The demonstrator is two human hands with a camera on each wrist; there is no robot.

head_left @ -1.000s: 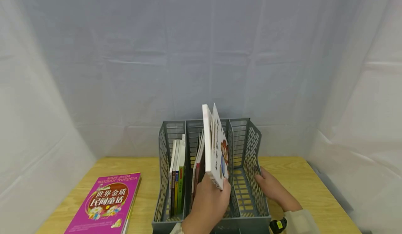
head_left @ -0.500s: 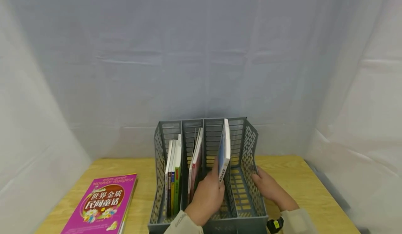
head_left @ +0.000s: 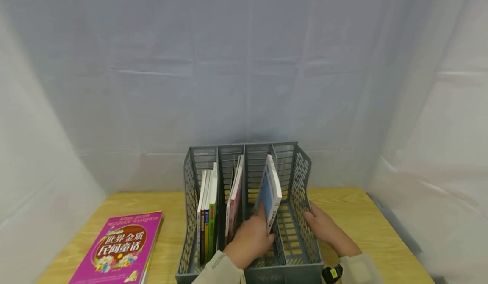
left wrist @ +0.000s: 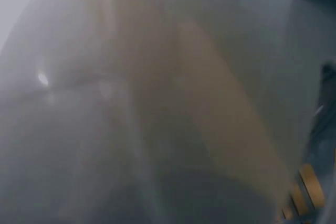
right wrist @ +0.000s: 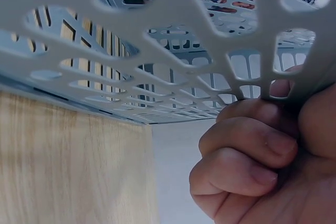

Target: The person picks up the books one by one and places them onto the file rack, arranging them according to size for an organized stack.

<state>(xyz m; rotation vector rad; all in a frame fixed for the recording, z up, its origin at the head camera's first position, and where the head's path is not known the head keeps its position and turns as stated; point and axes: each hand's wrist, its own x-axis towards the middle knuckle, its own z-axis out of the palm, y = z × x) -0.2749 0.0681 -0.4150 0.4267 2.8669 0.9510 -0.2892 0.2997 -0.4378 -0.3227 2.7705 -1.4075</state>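
Note:
A grey plastic desk file rack [head_left: 289,271] with several upright compartments stands on the table. Inside its third compartment from the left, my left hand [head_left: 251,237] grips a white-spined book [head_left: 271,188] with a blue cover, tilted and low between the dividers. One finger lies along the blue cover, and the thumb is by the spine. My right hand [head_left: 329,229] holds the rack's right side wall; in the right wrist view its fingers [right wrist: 236,156] curl against the perforated wall [right wrist: 173,72]. The left wrist view is blurred grey and shows no clear hand.
Several thin books [head_left: 207,216] stand in the leftmost compartment, and a few pink-spined ones [head_left: 234,199] lean in the second. A magenta storybook [head_left: 118,250] lies flat on the wooden table [head_left: 152,199] at left. White sheeting [head_left: 228,63] hangs behind and at both sides.
My left hand has turned the book and lowered it into the third compartment; its blue cover now faces left. The right hand keeps holding the rack's side. The view has shifted slightly.

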